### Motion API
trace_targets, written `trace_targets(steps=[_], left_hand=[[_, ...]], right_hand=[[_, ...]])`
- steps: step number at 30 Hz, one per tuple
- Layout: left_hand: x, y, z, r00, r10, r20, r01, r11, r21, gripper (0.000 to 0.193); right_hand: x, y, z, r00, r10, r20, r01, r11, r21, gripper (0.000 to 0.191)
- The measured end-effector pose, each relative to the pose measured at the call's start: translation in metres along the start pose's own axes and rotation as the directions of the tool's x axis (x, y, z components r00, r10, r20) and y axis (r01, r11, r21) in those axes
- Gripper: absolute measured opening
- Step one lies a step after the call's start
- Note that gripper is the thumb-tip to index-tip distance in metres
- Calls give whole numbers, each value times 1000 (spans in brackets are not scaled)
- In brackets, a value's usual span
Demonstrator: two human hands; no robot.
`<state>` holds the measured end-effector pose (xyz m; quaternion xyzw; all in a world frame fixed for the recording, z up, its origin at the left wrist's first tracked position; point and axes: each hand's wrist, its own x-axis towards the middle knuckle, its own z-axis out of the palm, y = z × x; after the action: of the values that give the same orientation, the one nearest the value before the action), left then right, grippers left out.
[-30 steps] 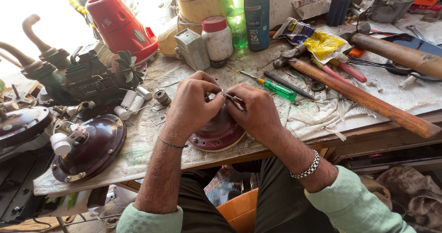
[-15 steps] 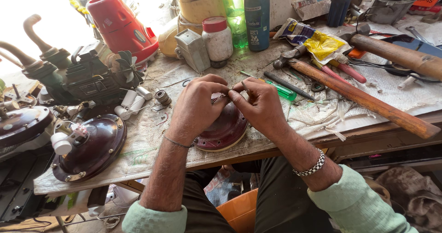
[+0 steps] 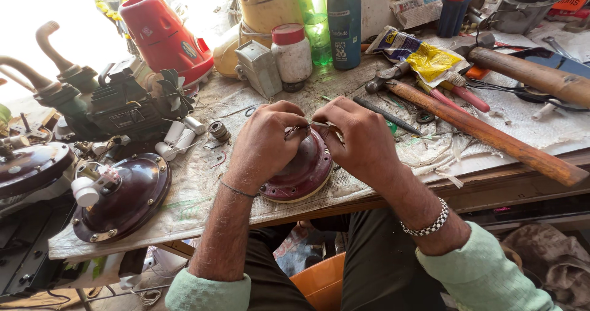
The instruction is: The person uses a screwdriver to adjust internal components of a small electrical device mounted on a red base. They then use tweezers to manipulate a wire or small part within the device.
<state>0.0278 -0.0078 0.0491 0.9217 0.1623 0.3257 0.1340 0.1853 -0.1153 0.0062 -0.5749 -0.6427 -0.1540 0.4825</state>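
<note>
Left hand (image 3: 265, 142) and right hand (image 3: 359, 139) pinch thin wire (image 3: 307, 125) together | over maroon round cover (image 3: 301, 173), bench centre, hammer (image 3: 473, 123) at 2 o'clock | wire looks springy, slippery: grip near ends; cover seems rigid, weighty.

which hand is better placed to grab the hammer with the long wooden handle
Right. The right hand sits on the hammer's side of the maroon round cover, and the wooden-handled hammer lies just beyond it on the bench. The left hand would have to cross over. Both hands are pinching a thin wire, so one must let go.
</note>
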Motion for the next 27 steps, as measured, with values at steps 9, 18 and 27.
trace_targets(steps=[9, 18, 27], left_hand=[[-4, 1, 12, 994, 57, -95, -33, 971, 238, 10], [-6, -1, 9, 996, 42, -74, -28, 985, 172, 17], [-7, 1, 9, 996, 42, -73, -27, 981, 190, 16]], right_hand=[[5, 11, 14, 901, 397, 177, -434, 823, 366, 17], [-1, -2, 2, 996, -72, -54, 72, 997, -2, 16], [-1, 2, 2, 991, -128, -31, 121, 979, -164, 19]])
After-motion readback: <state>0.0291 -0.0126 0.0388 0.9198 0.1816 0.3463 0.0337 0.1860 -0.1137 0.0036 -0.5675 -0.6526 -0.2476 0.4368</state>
